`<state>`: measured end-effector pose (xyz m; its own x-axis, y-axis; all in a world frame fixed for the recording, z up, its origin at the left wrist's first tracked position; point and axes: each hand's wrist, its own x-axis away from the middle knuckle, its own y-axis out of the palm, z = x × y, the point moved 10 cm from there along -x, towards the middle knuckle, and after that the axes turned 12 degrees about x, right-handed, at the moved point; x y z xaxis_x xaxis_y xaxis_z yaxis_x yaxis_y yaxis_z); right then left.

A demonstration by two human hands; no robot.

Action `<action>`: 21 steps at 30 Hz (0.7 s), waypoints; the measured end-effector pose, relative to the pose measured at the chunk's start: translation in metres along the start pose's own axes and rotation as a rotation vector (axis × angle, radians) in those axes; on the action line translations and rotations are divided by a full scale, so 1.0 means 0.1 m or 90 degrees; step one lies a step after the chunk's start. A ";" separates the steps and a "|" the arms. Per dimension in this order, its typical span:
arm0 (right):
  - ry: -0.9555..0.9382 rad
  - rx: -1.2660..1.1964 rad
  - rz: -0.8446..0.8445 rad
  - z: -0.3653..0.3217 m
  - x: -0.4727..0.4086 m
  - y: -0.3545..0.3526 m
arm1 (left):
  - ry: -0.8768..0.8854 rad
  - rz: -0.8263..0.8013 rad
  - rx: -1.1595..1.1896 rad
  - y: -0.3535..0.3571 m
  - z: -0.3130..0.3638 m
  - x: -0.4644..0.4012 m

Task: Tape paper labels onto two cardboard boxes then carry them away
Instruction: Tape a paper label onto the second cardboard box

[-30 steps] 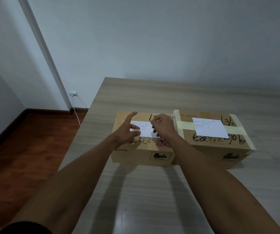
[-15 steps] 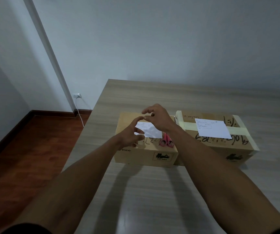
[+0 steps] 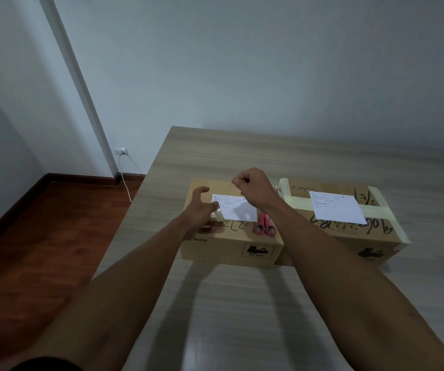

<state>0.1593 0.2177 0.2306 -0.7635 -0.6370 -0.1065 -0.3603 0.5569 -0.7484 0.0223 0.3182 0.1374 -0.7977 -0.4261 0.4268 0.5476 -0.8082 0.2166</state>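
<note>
Your right hand (image 3: 253, 190), raised at the centre of the frame, is clenched with thumb and forefinger pinched together; whether a strip of clear tape runs from that pinch cannot be told. Your left hand (image 3: 202, 207) sits just below and to its left, fingers curled around what appears to be a small tape roll (image 3: 218, 214) at the left edge of the paper label (image 3: 235, 210). That label lies flat on top of the left cardboard box (image 3: 229, 245), directly beneath and between your two hands, with no tape visible across it. Pink-handled scissors (image 3: 265, 227) rest on the same box top, just right of the label and below your right wrist.

To the right of the frame, touching or just beside the first, the right cardboard box (image 3: 349, 236) carries its own label (image 3: 337, 207) under a pale tape band (image 3: 376, 210), so that half looks finished. By this view, the task stands near its midpoint: the left label has yet to be fastened, and both boxes remain on the wooden table (image 3: 242, 303), still to be carried away.
</note>
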 end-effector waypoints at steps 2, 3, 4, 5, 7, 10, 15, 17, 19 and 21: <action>0.037 -0.033 0.003 0.06 0.02 0.03 | -0.016 -0.003 0.025 0.00 0.00 0.00; 0.047 -0.056 0.008 0.06 0.03 0.03 | -0.025 -0.006 0.037 0.00 0.00 0.00; 0.062 -0.076 0.012 0.08 0.02 0.03 | -0.035 -0.012 0.048 0.01 0.00 -0.01; 0.076 -0.091 0.016 0.09 0.02 0.04 | -0.043 -0.018 0.058 0.03 0.00 -0.02; 0.097 -0.108 0.012 0.11 0.00 0.06 | -0.056 -0.031 0.082 0.07 0.03 -0.02; 0.107 -0.118 0.011 0.11 -0.01 0.10 | -0.069 -0.046 0.129 0.11 0.06 -0.05; 0.128 -0.120 0.021 0.14 -0.03 0.15 | -0.076 -0.052 0.133 0.09 0.06 -0.08; 0.139 -0.115 0.025 0.16 -0.04 0.18 | -0.072 -0.054 0.119 0.08 0.06 -0.08; 0.147 -0.106 0.025 0.18 -0.04 0.21 | -0.071 -0.056 0.106 0.07 0.06 -0.09; 0.153 -0.100 0.032 0.19 -0.03 0.23 | -0.072 -0.062 0.098 0.07 0.06 -0.10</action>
<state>0.1639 0.2224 0.2014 -0.8806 -0.4729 0.0310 -0.3834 0.6724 -0.6331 0.0356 0.3196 0.1403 -0.8203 -0.2930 0.4911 0.5079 -0.7680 0.3901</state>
